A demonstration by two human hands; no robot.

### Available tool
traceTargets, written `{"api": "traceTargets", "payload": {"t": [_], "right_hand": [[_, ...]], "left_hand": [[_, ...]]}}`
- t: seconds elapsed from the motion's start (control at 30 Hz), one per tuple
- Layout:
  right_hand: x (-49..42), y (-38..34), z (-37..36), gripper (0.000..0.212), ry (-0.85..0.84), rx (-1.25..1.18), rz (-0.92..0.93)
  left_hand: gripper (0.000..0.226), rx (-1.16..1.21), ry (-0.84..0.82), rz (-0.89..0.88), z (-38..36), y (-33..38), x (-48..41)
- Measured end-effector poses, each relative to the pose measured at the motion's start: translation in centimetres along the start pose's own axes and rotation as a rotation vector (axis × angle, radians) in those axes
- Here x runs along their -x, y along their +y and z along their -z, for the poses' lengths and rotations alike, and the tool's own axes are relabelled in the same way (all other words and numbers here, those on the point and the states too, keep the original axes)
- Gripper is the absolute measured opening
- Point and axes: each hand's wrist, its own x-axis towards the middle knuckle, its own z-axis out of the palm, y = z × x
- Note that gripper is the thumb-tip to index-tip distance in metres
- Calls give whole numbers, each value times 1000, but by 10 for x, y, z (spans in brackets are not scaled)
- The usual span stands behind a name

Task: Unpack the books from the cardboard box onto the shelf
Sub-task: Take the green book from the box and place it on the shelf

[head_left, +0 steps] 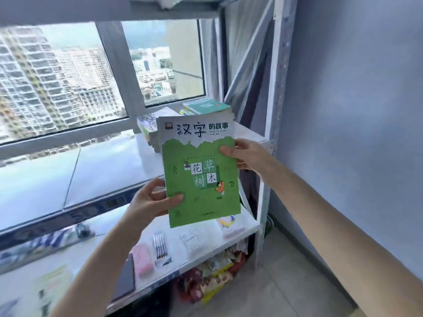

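Observation:
I hold a thin stack of books upright in front of me; the front one has a green and white cover (199, 179) with Chinese characters. My left hand (151, 202) grips the stack's lower left edge, thumb on the cover. My right hand (247, 155) grips the right edge. Behind it, on the white shelf board (103, 165), lie two low piles of books: one with a purple cover (147, 124) and one topped by a teal book (206, 106). The cardboard box is out of view.
The metal shelf unit stands against a window (68, 76), with a grey upright post (272, 110) at its right by the blue wall. The lower board (201, 248) carries pens (160, 247), a pink case (143, 261) and papers. Colourful packets (212, 277) lie beneath, on the floor.

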Motion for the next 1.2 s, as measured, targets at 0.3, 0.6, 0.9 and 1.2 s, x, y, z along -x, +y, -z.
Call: {"api": "traceTargets", "payload": {"t": [0.3,0.6,0.9,1.2], "right_hand": [[-172,-11,-78,27,-190,-60,124],[-249,21,-141,30,-163,-72,107],[-244,41,-160,25,-55,-173,119],[-281,-3,-204,22,59,-37,41]], "left_hand": [[35,-85,253,-107,105,4,-113],[36,-95,359,-119,176,-37,-176],[34,-249,193,-105,196,-63,-186],[12,-68,197,-71,240,-15,-182]]}}
